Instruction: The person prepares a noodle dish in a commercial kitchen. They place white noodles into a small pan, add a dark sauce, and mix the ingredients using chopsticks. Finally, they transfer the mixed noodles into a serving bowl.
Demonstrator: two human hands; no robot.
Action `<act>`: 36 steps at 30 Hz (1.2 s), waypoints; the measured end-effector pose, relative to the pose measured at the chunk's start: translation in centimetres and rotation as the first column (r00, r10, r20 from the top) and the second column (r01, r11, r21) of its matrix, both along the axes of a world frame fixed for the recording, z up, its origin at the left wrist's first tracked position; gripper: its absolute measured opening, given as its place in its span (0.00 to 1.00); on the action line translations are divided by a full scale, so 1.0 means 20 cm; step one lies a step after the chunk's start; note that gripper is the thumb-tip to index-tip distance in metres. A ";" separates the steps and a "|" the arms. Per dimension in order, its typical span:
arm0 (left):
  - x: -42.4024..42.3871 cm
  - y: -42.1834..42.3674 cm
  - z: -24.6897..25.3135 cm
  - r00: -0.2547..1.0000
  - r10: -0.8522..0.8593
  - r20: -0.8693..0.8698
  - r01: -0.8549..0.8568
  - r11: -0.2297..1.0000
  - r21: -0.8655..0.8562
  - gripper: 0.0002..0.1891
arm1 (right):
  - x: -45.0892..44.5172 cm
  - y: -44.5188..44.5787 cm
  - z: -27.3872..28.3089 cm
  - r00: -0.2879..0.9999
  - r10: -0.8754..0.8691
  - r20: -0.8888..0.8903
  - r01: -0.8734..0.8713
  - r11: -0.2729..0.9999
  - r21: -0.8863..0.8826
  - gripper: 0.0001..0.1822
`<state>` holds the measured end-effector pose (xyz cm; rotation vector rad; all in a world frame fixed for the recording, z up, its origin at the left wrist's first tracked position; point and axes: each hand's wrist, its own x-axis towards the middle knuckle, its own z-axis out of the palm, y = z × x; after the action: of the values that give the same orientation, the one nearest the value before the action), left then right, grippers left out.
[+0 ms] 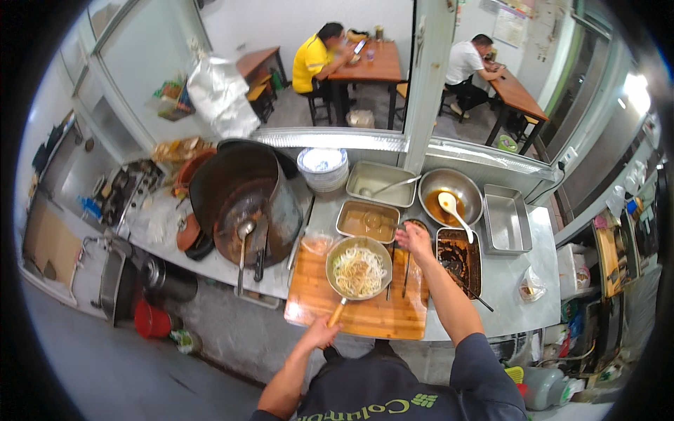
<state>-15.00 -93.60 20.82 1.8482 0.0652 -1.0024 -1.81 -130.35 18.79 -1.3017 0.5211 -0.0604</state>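
My left hand [320, 332] grips the wooden handle [337, 314] of a small pan [330, 271]. Pale noodles [360, 271] fill the pan, with a light brown seasoning heaped on top. The pan is above a wooden cutting board [316, 294]. My right hand [414, 241] is just beyond the pan, at the right side of a metal tray of brown liquid [352, 224]. A ladle [372, 221] sits in that liquid, its handle running towards my fingers; I cannot tell whether they are closed on it. Beside that hand, chopsticks [406, 273] lie on the board.
A steel bowl [474, 184] of brown sauce holds a white spoon [448, 202]. A dark sauce tray [459, 263] stands at right. On the left, a large pot [287, 205] has a ladle [243, 247] and a cleaver [259, 252] near it. Bowls [322, 168] are stacked behind. Two people sit beyond the window.
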 end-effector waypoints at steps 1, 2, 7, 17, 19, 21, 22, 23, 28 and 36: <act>-0.01 0.01 -0.02 1.000 -0.001 0.011 0.001 1.000 -0.019 0.09 | -0.02 -0.01 -0.01 0.999 -0.001 -0.052 0.003 0.999 0.042 0.21; -0.01 0.02 -0.05 1.000 0.002 0.013 -0.001 0.999 -0.046 0.09 | -0.06 -0.03 0.02 0.990 0.062 -0.124 -0.073 0.993 -0.090 0.22; 0.02 0.00 -0.03 0.999 -0.019 -0.039 0.013 0.990 -0.137 0.12 | -0.72 -0.30 0.28 0.972 -0.065 -0.226 -0.230 -0.074 -0.970 0.23; -0.07 -0.08 -0.07 0.996 0.089 0.027 -0.085 0.988 -0.129 0.08 | -1.26 -0.68 0.14 0.910 -0.414 -0.038 0.395 0.890 -0.227 0.12; -0.09 -0.14 -0.03 0.990 0.136 0.022 -0.133 0.983 -0.131 0.07 | -1.13 -0.67 0.17 0.773 -0.634 0.023 0.634 0.772 -0.037 0.13; -0.13 -0.18 -0.04 0.986 0.159 0.038 -0.155 0.982 -0.104 0.08 | -1.03 -0.68 0.08 0.823 -0.568 0.007 0.561 0.812 -0.160 0.15; -0.14 -0.21 -0.02 0.983 0.178 0.034 -0.175 0.982 -0.071 0.08 | -0.99 -0.71 0.05 0.859 -0.510 0.053 0.510 0.838 -0.194 0.15; -0.16 -0.25 0.00 0.980 0.195 0.031 -0.193 0.980 -0.037 0.08 | -0.99 -0.74 0.02 0.876 -0.464 0.134 0.483 0.845 -0.230 0.16; -0.28 -0.36 0.09 0.948 0.308 0.084 -0.307 0.951 -0.028 0.06 | -0.96 -0.68 0.08 0.915 -0.205 0.349 0.343 0.850 -0.400 0.14; -0.45 -0.44 0.19 0.928 0.365 0.074 -0.362 0.930 -0.060 0.06 | -1.11 -0.70 0.20 0.923 0.226 0.312 0.133 0.573 -0.808 0.10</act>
<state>-23.95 -102.50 24.64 1.7512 0.3210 -0.6610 -23.91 -144.26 22.88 -2.1717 0.0740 -0.5751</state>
